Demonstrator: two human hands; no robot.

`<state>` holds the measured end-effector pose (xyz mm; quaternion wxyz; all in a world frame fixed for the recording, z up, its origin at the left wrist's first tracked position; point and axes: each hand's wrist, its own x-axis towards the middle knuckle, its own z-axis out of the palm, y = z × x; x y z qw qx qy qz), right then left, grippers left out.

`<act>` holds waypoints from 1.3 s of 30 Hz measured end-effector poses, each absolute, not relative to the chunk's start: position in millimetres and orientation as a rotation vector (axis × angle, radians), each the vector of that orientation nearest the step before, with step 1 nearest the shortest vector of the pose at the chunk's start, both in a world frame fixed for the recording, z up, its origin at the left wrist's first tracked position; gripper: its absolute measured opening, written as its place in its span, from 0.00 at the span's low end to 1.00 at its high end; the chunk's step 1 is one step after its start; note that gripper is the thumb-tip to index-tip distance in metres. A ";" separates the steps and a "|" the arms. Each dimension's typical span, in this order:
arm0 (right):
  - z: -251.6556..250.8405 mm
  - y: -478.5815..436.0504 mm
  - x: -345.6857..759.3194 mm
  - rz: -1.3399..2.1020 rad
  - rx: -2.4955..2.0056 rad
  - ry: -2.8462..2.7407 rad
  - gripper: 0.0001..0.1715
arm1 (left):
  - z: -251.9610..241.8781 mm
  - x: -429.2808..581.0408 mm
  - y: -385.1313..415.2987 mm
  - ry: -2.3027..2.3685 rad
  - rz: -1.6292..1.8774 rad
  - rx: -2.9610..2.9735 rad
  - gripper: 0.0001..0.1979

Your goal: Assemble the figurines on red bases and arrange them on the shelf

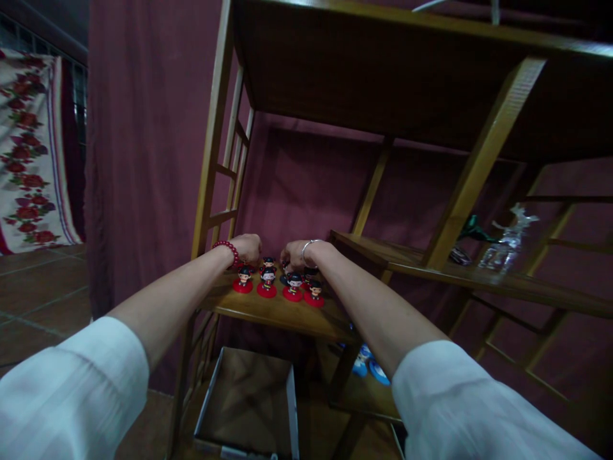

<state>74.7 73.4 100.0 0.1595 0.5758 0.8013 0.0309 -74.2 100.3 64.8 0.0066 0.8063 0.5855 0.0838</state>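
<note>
Small black-haired figurines on red round bases stand in rows on a wooden shelf (pixel 278 315). Along the front are a figurine (pixel 244 280) at the left, two more (pixel 267 283) (pixel 294 287) in the middle and one (pixel 315 294) at the right. Behind them other figurines (pixel 269 262) are partly hidden. My left hand (pixel 248 246), below a red bead bracelet, reaches over the back left of the group, its fingertips hidden. My right hand (pixel 293 255), with a silver bangle at the wrist, is curled down among the back figurines at the right; what its fingers hold, if anything, is hidden.
An open box (pixel 249 402) lies below the shelf. Blue objects (pixel 368 365) rest on a lower shelf at the right. A clear-wrapped item (pixel 507 246) stands on the right shelf (pixel 527 284). Wooden posts (pixel 483 163) and a low top board surround my arms.
</note>
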 end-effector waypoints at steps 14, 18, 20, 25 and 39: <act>94.5 76.2 77.0 0.208 1.651 2.299 0.23 | 64.4 -68.2 90.7 1.794 0.323 2.533 0.18; 93.7 79.8 78.4 0.189 1.642 2.285 0.26 | 65.8 -71.1 92.1 1.817 0.335 2.517 0.16; 95.7 80.7 81.2 0.166 1.668 2.306 0.33 | 67.7 -71.9 92.1 1.814 0.367 2.524 0.17; 104.7 79.8 91.1 0.202 1.705 2.264 0.36 | 74.2 -69.4 86.7 1.823 0.420 2.537 0.17; 106.7 70.4 97.9 0.303 1.610 2.060 0.29 | 80.6 -61.8 75.3 1.789 0.453 2.581 0.16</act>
